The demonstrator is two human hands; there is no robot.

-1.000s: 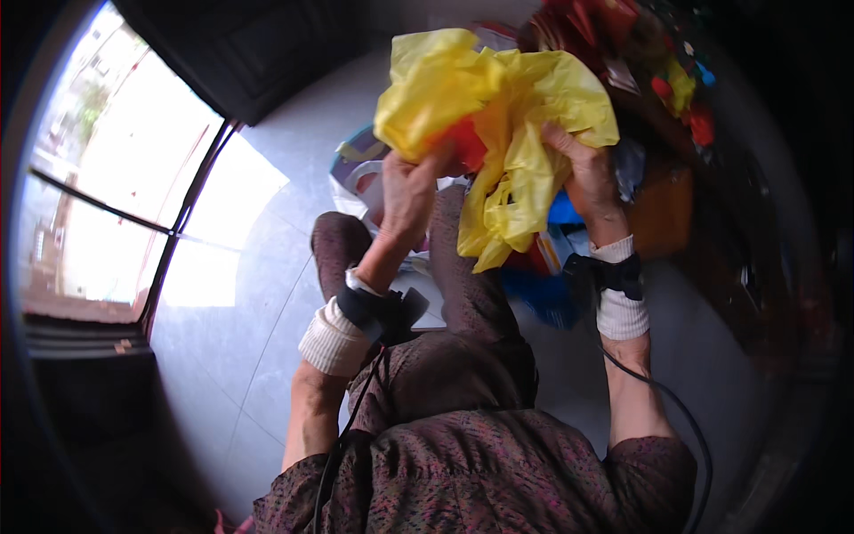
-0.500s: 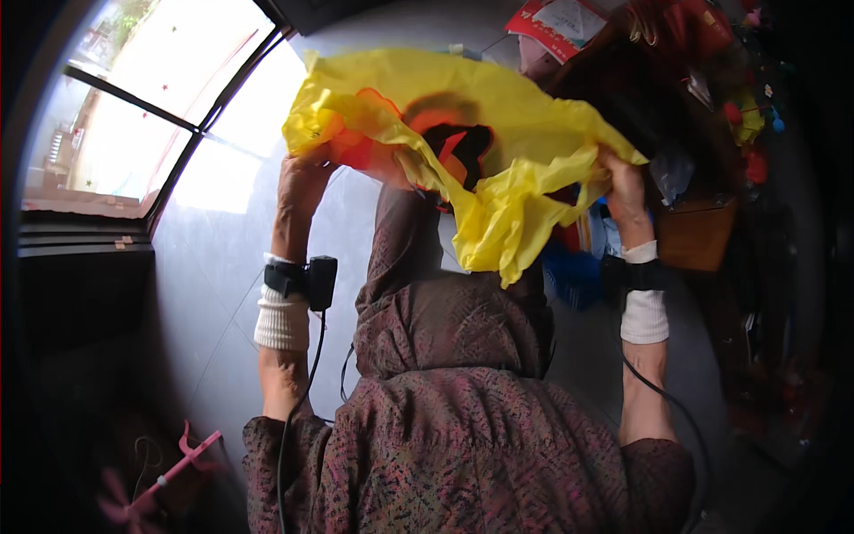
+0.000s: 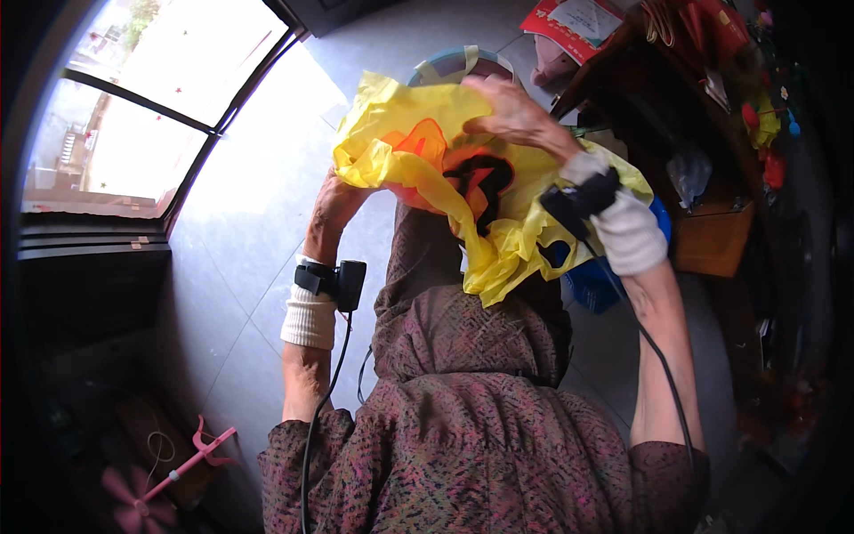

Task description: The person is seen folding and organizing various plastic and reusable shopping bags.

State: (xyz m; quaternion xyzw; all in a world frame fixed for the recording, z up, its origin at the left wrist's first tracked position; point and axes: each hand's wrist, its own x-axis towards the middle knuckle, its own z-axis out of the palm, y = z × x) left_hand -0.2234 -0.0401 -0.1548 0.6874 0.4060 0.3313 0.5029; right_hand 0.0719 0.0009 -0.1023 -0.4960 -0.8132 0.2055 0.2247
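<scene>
Right hand (image 3: 511, 111) moved atop yellow bag (image 3: 418, 156), bunched

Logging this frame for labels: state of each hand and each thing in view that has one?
Yellow plastic bag: crumpled, held up off the floor by both hands.
Left hand: gripping the bag's left edge.
Right hand: on top of the bag, fingers spread.
Blue crate: on the floor, partly hidden by the bag.
Pink toy: lying on the floor.
</scene>
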